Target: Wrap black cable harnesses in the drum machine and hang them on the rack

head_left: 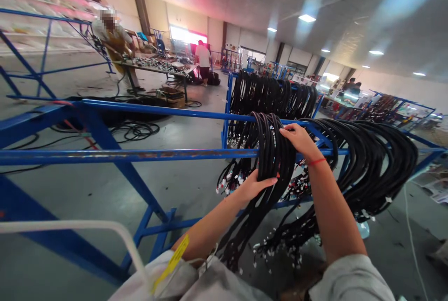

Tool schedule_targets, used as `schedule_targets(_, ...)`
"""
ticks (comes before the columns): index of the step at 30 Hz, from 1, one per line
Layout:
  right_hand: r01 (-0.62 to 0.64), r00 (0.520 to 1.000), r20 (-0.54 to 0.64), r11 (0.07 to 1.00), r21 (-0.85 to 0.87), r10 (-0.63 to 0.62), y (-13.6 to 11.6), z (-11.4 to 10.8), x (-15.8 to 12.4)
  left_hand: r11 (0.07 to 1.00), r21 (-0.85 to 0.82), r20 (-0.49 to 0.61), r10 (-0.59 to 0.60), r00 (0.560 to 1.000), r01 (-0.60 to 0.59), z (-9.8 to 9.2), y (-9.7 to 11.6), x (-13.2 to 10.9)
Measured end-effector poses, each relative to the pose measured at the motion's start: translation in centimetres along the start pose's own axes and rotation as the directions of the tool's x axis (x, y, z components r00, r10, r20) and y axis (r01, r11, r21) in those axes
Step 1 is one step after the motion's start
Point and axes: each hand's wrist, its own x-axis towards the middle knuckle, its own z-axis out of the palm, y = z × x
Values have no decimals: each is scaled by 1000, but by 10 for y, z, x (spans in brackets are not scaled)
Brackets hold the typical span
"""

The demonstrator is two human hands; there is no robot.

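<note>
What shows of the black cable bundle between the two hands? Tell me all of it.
The cable bundle is many long, dark strands, plastic or rubber by their look, lying loosely side by side. It drapes over two blue rails, with its near part hanging down. The left hand holds it lower, thumb across its front; the right hand touches its right edge near the top. Far ends are unclear.

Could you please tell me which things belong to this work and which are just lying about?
Work: black cable bundle, left hand around it, right hand touching it; blue rack bearing it.
Lying about: loose black cables, cardboard box, both on the floor.
</note>
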Motion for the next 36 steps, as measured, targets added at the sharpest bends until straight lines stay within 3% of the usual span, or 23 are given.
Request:
schedule_targets(5, -139, 990, 10, 990, -23, 139, 16, -3, 14, 996, -92, 40, 10, 999, -6, 8, 2, 5)
schedule_targets(8, -132, 991, -16, 950, -284, 133, 32, -17, 22, 970, -222, 121, -72, 990, 98, 4, 6, -1)
schedule_targets(11, -209, 977, -71, 819, -535, 202, 50, -37, 38, 926, -368, 171, -25, 985, 88, -30, 14, -27)
schedule_targets(13, -307, 949, -130, 744, -593, 288, 58, -47, 49, 891, -454, 188, 99, 977, -3, -60, 16, -52)
schedule_targets(16, -331, 941, -165, 708, -624, 294, 54, -44, 54, 930, -355, 118, 146, 982, -96, -86, 12, -79)
schedule_targets(18, -214, 973, -81, 721, -660, 214, 40, -31, 49, 982, -155, 22, 116, 993, -112, -81, 8, -80)
schedule_targets(21, -4, 996, 63, 695, -719, 70, 14, -8, 32, 994, 88, -62, 64, 996, -59, -55, 2, -63)
schedule_targets(24, 32, 998, -9, 687, -726, -55, -10, 7, 11, 999, 13, -94, 41, 995, -40, -33, -7, -44)
schedule_targets(26, 118, 979, -55, 767, -630, -195, -25, 18, 0, 995, -91, -77, 19, 997, -27, -24, -13, -37)
schedule_targets(28, 274, 958, 38, 870, -411, -283, -39, 32, -7, 993, -119, -13, -27, 1000, 25, -18, -17, -34)
schedule_targets(30, 331, 931, 219, 929, -168, -292, -51, 44, -10, 995, -88, 19, -51, 999, 52, -15, -18, -35)
schedule_targets(32, 295, 904, 353, 950, -104, -242, -60, 51, -11, 999, -41, -6, -31, 999, 31, -15, -16, -35)
schedule_targets(34, 244, 923, 359, 933, -265, -140, -70, 54, -15, 1000, -6, -47, -1, 999, 1, -16, -14, -35)
schedule_targets(36, 198, 959, 279, 842, -502, -59, -81, 53, -21, 998, 48, -92, 42, 995, -38, -18, -11, -35)
